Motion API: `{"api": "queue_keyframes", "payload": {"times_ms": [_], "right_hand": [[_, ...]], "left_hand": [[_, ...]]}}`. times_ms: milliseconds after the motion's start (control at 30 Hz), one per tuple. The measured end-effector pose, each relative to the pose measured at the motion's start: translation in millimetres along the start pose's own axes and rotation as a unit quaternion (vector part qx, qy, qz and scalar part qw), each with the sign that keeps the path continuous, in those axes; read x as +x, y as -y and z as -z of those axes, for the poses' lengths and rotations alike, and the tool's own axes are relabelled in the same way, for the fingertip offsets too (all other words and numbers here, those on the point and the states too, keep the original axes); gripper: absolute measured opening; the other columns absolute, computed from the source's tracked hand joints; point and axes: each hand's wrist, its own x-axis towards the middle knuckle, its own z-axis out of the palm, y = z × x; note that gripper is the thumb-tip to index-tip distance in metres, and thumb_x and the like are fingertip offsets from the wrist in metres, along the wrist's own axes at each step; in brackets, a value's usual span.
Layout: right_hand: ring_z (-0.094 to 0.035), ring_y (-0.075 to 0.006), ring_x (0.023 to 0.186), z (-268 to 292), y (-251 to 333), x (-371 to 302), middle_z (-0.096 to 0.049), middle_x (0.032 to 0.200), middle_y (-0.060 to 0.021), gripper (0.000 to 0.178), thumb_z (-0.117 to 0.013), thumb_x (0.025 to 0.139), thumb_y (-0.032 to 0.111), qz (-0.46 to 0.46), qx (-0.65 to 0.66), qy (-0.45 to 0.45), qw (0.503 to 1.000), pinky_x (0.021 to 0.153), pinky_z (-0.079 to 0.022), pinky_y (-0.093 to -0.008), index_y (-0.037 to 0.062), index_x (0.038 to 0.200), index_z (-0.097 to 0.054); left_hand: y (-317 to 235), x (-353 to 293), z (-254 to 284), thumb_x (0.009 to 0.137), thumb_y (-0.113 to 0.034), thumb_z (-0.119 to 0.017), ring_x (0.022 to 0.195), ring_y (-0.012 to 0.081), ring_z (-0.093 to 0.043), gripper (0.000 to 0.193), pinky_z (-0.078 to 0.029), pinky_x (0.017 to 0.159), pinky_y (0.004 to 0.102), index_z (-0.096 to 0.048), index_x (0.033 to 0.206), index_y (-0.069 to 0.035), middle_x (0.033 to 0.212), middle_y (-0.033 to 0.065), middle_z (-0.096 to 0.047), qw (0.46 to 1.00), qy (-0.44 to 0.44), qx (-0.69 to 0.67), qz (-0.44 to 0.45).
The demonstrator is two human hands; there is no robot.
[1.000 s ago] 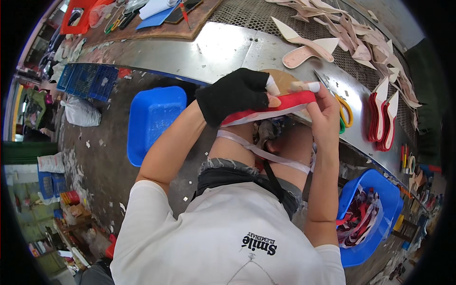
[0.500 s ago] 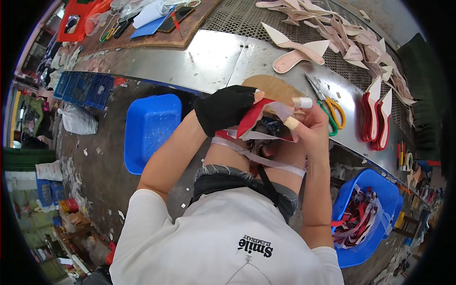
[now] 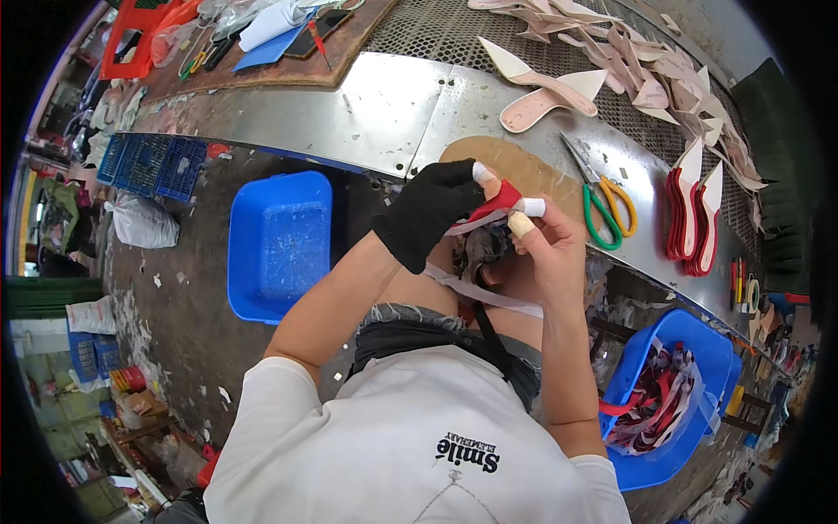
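Observation:
My left hand (image 3: 429,211), in a black fingerless glove with a white-wrapped fingertip, pinches a red fabric strip (image 3: 503,203) with a pale underside. My right hand (image 3: 554,249), bare with covered fingertips, pinches the strip's other side close to the left fingers. Both hands are over my lap at the table's near edge, above a brown rounded board (image 3: 552,182). A long pale ribbon (image 3: 489,297) droops across my thighs; where it joins the strip is partly hidden. Scissors (image 3: 604,196) with green and yellow handles lie right of my right hand.
Shoe-insole-shaped pieces (image 3: 552,100) lie on the metal table (image 3: 384,105), red-edged stacks (image 3: 683,210) to the right, a pale heap (image 3: 650,74) behind. A blue tub (image 3: 279,196) stands at left; another blue tub (image 3: 642,472) at right holds red and pale strips.
My hands have drawn closer together, the left moving right. Less of the red strip shows between them, and the ribbon's upper loop across my lap has shifted out of sight.

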Motion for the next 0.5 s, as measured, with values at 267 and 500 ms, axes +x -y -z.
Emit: {"api": "queue_keyframes", "payload": {"times_ms": [267, 500], "right_hand": [[-0.048, -0.0027, 0.058, 7.0, -3.9, 2.6, -0.057, 0.071, 0.0036, 0.012, -0.061, 0.083, 0.004, -0.044, -0.012, -0.041, 0.998, 0.051, -0.036, -0.0181, 0.0024, 0.093, -0.066], [-0.045, -0.0027, 0.052, 15.5, -2.1, 3.1, -0.057, 0.065, 0.0016, 0.015, -0.058, 0.084, 0.004, -0.043, 0.065, -0.065, 0.995, 0.048, -0.035, -0.0183, 0.0017, 0.097, -0.065]], "left_hand": [[-3.4, -2.5, -3.5, 0.089, -0.025, -0.063, 0.082, 0.0054, -0.053, 0.025, -0.044, 0.075, 0.0227, -0.064, 0.102, -0.003, 0.088, -0.0011, -0.062, 0.999, -0.010, 0.011, 0.032], [-9.5, 0.2, 3.3, 0.090, -0.027, -0.061, 0.073, 0.0061, -0.054, 0.024, -0.043, 0.063, 0.0209, -0.062, 0.095, -0.003, 0.079, -0.0008, -0.060, 0.997, -0.076, -0.019, 0.020]]}}
